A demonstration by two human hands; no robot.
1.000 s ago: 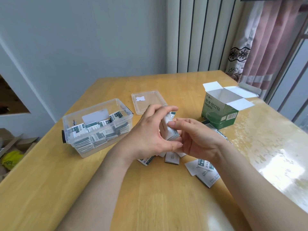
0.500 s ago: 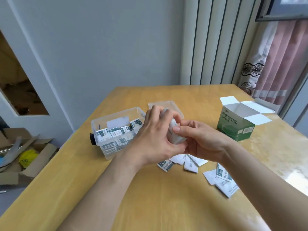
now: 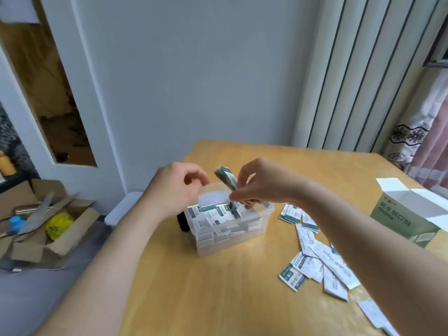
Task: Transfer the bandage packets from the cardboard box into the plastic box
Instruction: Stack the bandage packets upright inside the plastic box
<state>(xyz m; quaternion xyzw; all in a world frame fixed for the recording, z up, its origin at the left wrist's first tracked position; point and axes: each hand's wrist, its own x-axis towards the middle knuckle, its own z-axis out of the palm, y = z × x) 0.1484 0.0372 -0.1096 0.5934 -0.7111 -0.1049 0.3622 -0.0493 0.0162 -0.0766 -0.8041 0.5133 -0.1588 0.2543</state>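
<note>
1. Stands on the table (image 3: pixel 218 299): a clear plastic box (image 3: pixel 266 210), open at the top and filled almost to the rim with white-and-teal bandage packets (image 3: pixel 218 215) in stacked rows. Carries a black latch (image 3: pixel 183 223) on its left end and a blank white label (image 3: pixel 213 198) at its far wall.
2. Well to the right of the plastic box: a green cardboard box (image 3: pixel 402 224), white top flaps spread open, contents out of sight.
3. Just right of the plastic box and on toward the near edge: loose packets (image 3: pixel 315 263) lying flat on the table, overlapping, pointing in mixed directions.
4. Above the far side of the plastic box: a thick stack of packets (image 3: pixel 225 177), pinched at its lower end by the right hand (image 3: pixel 264 185), thumb and fingers clenched on it.
5. Tilts, long axis running from the fingers up and to the left, free end highest, packet edges toward the camera.
6. Over the plastic box's far left corner: the left hand (image 3: pixel 179 187), fingers loosely curled, grasping nothing, apart from the stack.
7. Reads "防水创口贴" in pale characters on the cardboard box's green face, turned sideways; print on the packets too small to read.
8. Left of the plastic box, down on the floor: a brown carton (image 3: pixel 72 229) holding a yellow bag (image 3: pixel 58 224).
</note>
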